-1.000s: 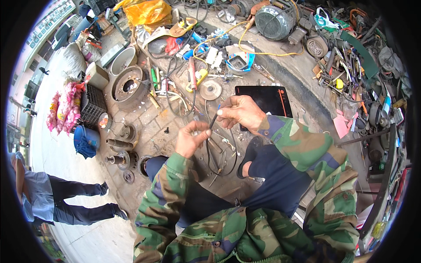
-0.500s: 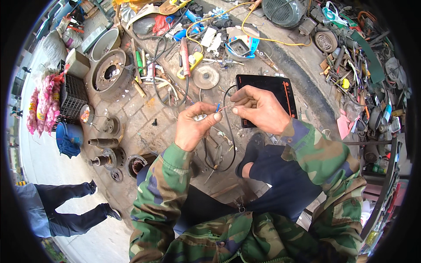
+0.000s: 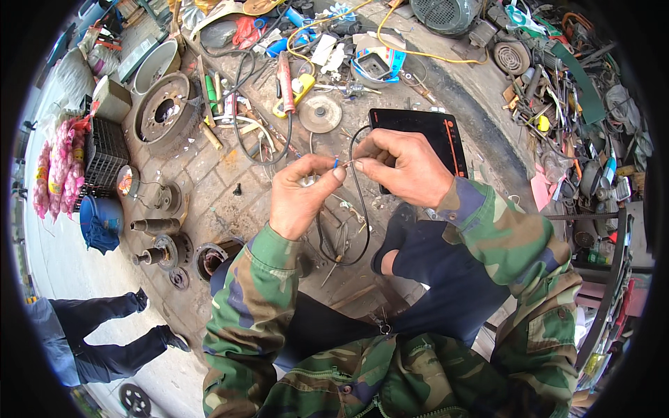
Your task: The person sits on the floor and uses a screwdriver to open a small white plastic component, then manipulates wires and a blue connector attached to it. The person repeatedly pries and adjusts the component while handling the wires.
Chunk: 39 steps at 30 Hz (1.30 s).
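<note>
My left hand (image 3: 301,191) pinches the stripped end of a black cable (image 3: 364,233), where a short blue wire (image 3: 337,162) sticks up between finger and thumb. My right hand (image 3: 397,167), fingers curled, pinches thin wire ends (image 3: 348,162) just beside it. The cable loops down between my legs over scattered wires and small tools on the paving. Behind my right hand lies a flat black appliance (image 3: 449,139) with an orange stripe. A metal disc (image 3: 320,122) lies beyond my left hand.
Surrounding me are a motor housing (image 3: 209,261), a rusty rim (image 3: 162,104), a black crate (image 3: 104,157), a blue bucket (image 3: 104,212), a large motor (image 3: 446,14) and heaped scrap (image 3: 578,139). A person's legs (image 3: 111,348) are at lower left. A black rail (image 3: 613,292) runs at right.
Both hands have come together. My left hand rose to the cable's tip, and my right hand shifted rightward and now grips the fine wire ends. The view has shifted slightly.
</note>
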Motion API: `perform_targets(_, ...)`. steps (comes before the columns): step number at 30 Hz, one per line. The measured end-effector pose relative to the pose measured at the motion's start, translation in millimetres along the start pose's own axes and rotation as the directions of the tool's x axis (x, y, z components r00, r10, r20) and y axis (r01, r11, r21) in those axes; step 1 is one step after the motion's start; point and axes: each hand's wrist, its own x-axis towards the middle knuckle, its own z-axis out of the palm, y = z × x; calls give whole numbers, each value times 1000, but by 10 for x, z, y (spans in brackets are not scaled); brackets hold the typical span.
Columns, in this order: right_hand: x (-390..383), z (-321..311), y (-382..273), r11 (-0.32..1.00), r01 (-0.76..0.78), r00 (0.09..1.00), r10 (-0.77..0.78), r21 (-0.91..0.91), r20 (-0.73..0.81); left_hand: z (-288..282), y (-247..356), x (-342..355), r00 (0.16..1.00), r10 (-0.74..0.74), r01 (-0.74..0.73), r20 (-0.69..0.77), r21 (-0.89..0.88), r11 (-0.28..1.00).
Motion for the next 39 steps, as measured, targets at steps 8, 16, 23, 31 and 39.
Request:
perform_targets(8,23,59,13,994,52,998,-55,-93,-30,-15,-7,-1,1000,19,-19,-5,-5,1000)
perform_targets(16,34,161,-4,982,26,993,-48,-189,-111,55,56,-61,1000,1,1,-20,83,997)
perform_targets(23,47,230,-34,988,-81,988,97,129,-123,41,47,-44,998,50,-51,-48,-6,999)
perform_targets(31,119,2,86,716,-316,948,220,623,229,-20,61,-37,998,-50,47,-28,-104,994)
perform_targets(39,115,88,208,553,-358,934,209,752,290,18,57,-23,999,-41,36,-35,-144,989)
